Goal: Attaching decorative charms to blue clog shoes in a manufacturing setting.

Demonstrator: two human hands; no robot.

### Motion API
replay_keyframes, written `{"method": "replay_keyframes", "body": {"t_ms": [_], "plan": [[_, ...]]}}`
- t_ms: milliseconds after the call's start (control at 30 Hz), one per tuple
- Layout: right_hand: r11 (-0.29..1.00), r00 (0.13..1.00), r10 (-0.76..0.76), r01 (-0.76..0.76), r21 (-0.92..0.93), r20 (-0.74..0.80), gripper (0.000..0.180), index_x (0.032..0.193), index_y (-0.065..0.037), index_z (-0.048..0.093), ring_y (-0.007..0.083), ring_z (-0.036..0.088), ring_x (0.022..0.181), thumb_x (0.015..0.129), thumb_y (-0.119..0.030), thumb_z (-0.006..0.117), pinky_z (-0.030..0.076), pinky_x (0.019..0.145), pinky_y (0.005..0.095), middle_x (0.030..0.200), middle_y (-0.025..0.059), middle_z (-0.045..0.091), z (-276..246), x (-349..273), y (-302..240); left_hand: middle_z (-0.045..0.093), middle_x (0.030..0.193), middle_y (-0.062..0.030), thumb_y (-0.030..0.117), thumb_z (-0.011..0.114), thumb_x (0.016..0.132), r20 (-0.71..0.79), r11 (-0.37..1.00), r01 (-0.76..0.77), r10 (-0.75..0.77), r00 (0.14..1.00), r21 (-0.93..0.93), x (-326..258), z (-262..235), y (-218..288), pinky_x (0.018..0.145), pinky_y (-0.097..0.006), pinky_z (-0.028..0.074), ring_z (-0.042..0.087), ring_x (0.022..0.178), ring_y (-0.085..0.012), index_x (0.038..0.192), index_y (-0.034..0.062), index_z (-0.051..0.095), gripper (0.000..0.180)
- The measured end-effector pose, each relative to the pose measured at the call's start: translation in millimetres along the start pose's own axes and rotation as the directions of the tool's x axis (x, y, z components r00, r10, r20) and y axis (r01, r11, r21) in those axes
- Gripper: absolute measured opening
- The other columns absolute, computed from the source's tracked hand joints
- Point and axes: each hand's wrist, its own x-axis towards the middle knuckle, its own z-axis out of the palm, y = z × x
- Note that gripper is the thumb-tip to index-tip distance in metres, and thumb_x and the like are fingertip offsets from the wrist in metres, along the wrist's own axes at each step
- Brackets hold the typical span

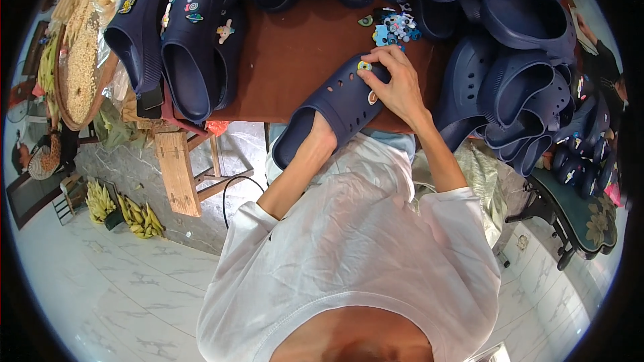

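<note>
While the left hand (320, 135) is pushed inside the heel opening of a navy clog (333, 106), its grip hidden within the shoe so that I cannot tell whether it is spread or closed, the right hand (397, 84) lies on the clog's upper with thumb and fingertips pressed together on a small round charm (364, 66). That clog rests at the near edge of the brown counter (295, 53), its long axis running from heel at lower left to toe at upper right, so the charm sits toward the toe end, just under the right hand, which is clearly the nearer one. One loose heap of charms (396, 28) lies just beyond the right hand (too jumbled to count). Two decorated clogs (191, 40) stand at the counter's left. Plain clogs (523, 74) are piled in numbers at the right and along the far edge.
</note>
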Motion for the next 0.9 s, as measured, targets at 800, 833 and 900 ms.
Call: {"method": "replay_keyframes", "body": {"t_ms": [800, 833, 900], "plan": [[0.955, 0.978, 0.173, -0.195, 0.224, 0.114, 0.018, 0.099, -0.009, 0.073, 0.0278, 0.055, 0.108, 0.084, -0.019, 0.073, 0.043, 0.096, 0.0382, 0.111, 0.0067, 0.060, 0.8, 5.2, 17.3, 0.058, 0.134, -0.0104, 0.029, 0.036, 0.106, -0.015, 1.000, 0.015, -0.015, 1.000, 0.006, -12.8, 9.2, 6.8, 0.104, -0.044, 0.049, 0.058, 0.120, -0.0260, 0.133, 0.0062, 0.053, 0.040], [0.956, 0.979, 0.172, -0.193, 0.222, 0.111, 0.018, 0.099, -0.009, 0.073, 0.0278, 0.055, 0.108, 0.084, -0.019, 0.073, 0.043, 0.096, 0.0382, 0.111, 0.0067, 0.060, -0.7, 6.1, 17.0, 0.058, 0.134, -0.0105, 0.029, 0.036, 0.106, -0.019, 1.000, 0.011, -0.010, 1.000, 0.009, -13.8, 8.3, 7.1, 0.104, -0.044, 0.049, 0.058, 0.120, -0.0260, 0.133, 0.0062, 0.053, 0.039], [0.986, 0.985, 0.058, -0.083, 0.147, 0.165, 0.019, 0.101, -0.009, 0.073, 0.0272, 0.056, 0.107, 0.084, -0.019, 0.073, 0.043, 0.095, 0.0384, 0.111, 0.0068, 0.060, -5.2, 7.9, 12.6, 0.058, 0.134, -0.0105, 0.029, 0.037, 0.105, -0.026, 1.000, 0.004, -0.004, 1.000, 0.016, -15.8, 7.5, 7.7, 0.104, -0.044, 0.049, 0.058, 0.120, -0.0262, 0.133, 0.0061, 0.053, 0.039]]}}
